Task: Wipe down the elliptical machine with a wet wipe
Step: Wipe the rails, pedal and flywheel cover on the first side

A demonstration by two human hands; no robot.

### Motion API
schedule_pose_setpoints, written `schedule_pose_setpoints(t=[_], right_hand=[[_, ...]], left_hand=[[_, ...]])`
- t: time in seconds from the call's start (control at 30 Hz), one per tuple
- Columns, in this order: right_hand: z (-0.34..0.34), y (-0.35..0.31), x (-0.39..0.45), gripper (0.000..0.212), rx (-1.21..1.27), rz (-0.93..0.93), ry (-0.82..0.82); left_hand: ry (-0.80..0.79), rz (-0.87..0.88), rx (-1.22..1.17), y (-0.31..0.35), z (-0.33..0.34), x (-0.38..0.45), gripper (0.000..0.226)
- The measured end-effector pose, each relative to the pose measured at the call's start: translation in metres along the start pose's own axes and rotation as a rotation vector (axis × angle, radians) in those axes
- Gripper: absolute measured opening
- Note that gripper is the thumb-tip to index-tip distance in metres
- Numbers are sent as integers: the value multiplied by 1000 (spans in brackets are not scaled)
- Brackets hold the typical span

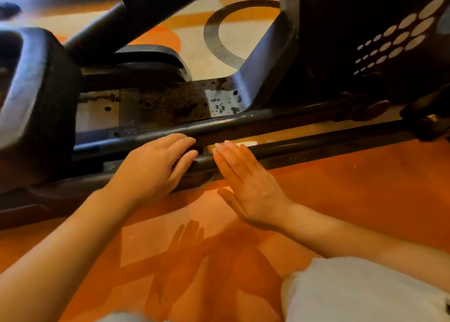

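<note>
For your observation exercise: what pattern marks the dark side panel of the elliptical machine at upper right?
Rows of white ovals, growing larger toward the upper right; head view.

Orange patterned floor under the dark elliptical machine's base rails.

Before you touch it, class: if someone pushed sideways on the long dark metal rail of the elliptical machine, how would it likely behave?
The long dark metal rail probably stays stiff: it looks like solid tube. It likely won't roll, since it appears to be part of the frame. The left hand lies on it without visibly bending it.
</note>
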State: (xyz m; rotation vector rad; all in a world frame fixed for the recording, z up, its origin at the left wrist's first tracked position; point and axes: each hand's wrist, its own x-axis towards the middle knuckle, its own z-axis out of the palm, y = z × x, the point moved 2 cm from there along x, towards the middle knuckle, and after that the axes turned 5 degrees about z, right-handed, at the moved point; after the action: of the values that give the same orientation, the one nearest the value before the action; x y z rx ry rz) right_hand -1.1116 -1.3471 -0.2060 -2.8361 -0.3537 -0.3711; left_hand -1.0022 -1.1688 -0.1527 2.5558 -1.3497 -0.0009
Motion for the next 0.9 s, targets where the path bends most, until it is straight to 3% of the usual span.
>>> schedule_pose_setpoints(t=[0.07,0.27,0.6,0.77,0.9], right_hand=[[-4,13,-7,58,-33,-3,12],[-3,30,-29,67,-111,245,56],[23,-74,51,67,-95,-327,-50],[19,-69,62,63,-107,-408,-66],[16,-62,53,62,-226,-327,-71]], left_hand=[[44,-27,48,2,3,-22,53],[261,-210,129,6,10,-73,52],[375,-356,228,-10,19,-106,55],[387,-353,267,-22,21,-124,57],[397,-325,250,-28,21,-131,57]])
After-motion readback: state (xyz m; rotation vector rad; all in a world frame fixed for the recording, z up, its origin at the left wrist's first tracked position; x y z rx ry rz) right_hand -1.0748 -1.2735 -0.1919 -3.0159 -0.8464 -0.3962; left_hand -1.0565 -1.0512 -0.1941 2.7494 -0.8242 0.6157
